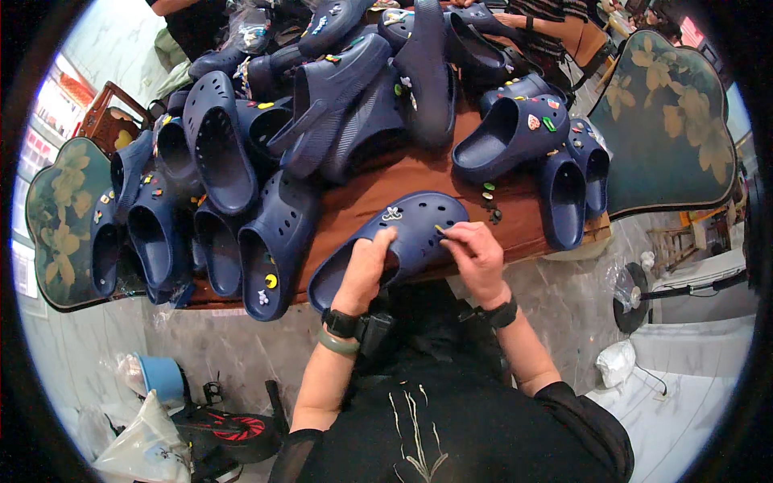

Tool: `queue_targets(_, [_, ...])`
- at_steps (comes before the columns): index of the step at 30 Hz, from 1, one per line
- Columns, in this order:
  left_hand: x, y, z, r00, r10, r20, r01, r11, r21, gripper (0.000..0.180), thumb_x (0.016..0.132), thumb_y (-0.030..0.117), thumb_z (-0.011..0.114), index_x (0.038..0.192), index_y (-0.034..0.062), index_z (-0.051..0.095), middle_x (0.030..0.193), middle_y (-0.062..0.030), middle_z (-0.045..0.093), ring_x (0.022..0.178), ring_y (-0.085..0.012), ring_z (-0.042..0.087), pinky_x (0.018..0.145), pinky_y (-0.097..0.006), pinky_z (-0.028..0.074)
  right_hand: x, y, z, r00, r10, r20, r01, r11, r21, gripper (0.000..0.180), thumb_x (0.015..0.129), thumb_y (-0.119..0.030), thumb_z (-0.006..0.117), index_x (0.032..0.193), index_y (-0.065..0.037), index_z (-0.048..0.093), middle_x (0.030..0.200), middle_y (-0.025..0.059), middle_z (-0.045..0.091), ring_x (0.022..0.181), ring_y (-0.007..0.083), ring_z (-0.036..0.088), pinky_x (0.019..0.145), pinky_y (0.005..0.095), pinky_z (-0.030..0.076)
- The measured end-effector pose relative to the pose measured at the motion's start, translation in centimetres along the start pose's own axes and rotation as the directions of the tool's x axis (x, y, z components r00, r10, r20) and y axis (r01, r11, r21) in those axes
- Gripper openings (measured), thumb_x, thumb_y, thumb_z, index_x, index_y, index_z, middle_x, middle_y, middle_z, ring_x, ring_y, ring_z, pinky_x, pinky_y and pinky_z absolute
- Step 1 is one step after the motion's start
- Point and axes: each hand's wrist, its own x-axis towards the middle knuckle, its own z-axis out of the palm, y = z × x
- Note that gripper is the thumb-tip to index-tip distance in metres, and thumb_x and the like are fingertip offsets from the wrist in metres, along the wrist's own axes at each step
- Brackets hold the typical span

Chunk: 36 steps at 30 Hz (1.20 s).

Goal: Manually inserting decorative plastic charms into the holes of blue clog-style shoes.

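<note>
Apparently fitting yellow charm (440,229).
Left hand (369,264) grips navy clog (414,233); right hand (477,249) pinches charm; likely needs aligning, pressing.

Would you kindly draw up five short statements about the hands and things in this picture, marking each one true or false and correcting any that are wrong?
1. The left hand grips a navy clog. True.
2. The navy clog has no charm on its upper. False: a pale charm sits there.
3. The right hand pinches a small yellowish piece at the fingertips. True.
4. The pale green bangle is on the right wrist. False: it is on the left wrist.
5. The table cloth is white. False: it is reddish brown.
</note>
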Motion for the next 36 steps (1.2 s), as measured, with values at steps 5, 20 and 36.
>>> queue_targets(5, [0.4,0.3,-0.2,0.989,-0.122,-0.087,0.126,0.991,0.042,0.03,0.094,0.029,0.053,0.092,0.0023,0.067,0.084,-0.0015,0.066,0.07,-0.0109,0.062,0.062,-0.024,0.047,-1.4,-0.5,1.7,0.996,0.069,-0.059,-0.069,0.998,-0.007,0.026,0.074,0.007,0.073,0.097,-0.004,0.069,0.091,0.0082,0.062,0.081,0.021,0.059,0.071,0.0294,0.049])
queue_targets(20, [-1.2,1.4,2.0,0.994,0.074,0.076,-0.085,0.983,0.16,0.024,0.093,0.019,0.057,0.108,0.0012,0.065,0.097,0.0006,0.063,0.086,-0.0089,0.057,0.077,-0.025,0.046,-1.2,-1.8,0.9,0.995,-0.08,0.063,0.094,0.963,-0.253,0.031,0.075,0.003,0.072,0.104,-0.007,0.07,0.097,0.006,0.062,0.092,0.0257,0.055,0.082,0.0351,0.045])
queue_targets(36, [-0.8,0.0,1.0,0.997,0.077,0.031,-0.083,0.935,0.345,0.025,0.093,0.021,0.056,0.076,0.0029,0.06,0.067,0.0066,0.05,0.062,-0.0041,0.044,0.054,-0.024,0.036,-1.8,-4.0,2.2,0.955,-0.145,0.259,0.272,0.773,-0.573,0.044,0.071,0.002,0.06,0.115,0.006,0.062,0.106,0.0128,0.061,0.1,0.0289,0.056,0.095,0.0433,0.042])
